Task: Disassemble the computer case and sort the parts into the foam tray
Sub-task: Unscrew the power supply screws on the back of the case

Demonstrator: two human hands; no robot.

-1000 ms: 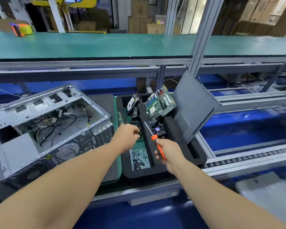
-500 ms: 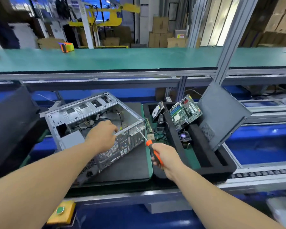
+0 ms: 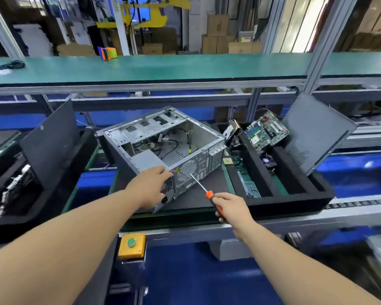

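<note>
An open grey computer case (image 3: 163, 142) lies on a dark mat in the middle, with cables and a grey power supply (image 3: 149, 160) inside. My left hand (image 3: 151, 187) grips the case's near rear corner by the power supply. My right hand (image 3: 233, 209) grips an orange-handled screwdriver (image 3: 204, 190); its shaft points up-left, and the tip is at the fan grille on the rear panel. To the right stands the black foam tray (image 3: 295, 194), holding a green motherboard (image 3: 266, 132), a hard drive (image 3: 230, 130), a fan, a dark side panel (image 3: 317, 130) and a small bin of screws (image 3: 251, 191).
A second foam tray (image 3: 31, 172) with a leaning dark panel stands at the left. A yellow box with a green button (image 3: 131, 244) hangs below the bench edge. A green shelf (image 3: 185, 64) runs overhead behind the case. Metal conveyor rails (image 3: 361, 203) extend to the right.
My view swung left from the tray to the case. My left hand moved from the tray onto the case's rear corner, and the screwdriver tip came to the rear panel.
</note>
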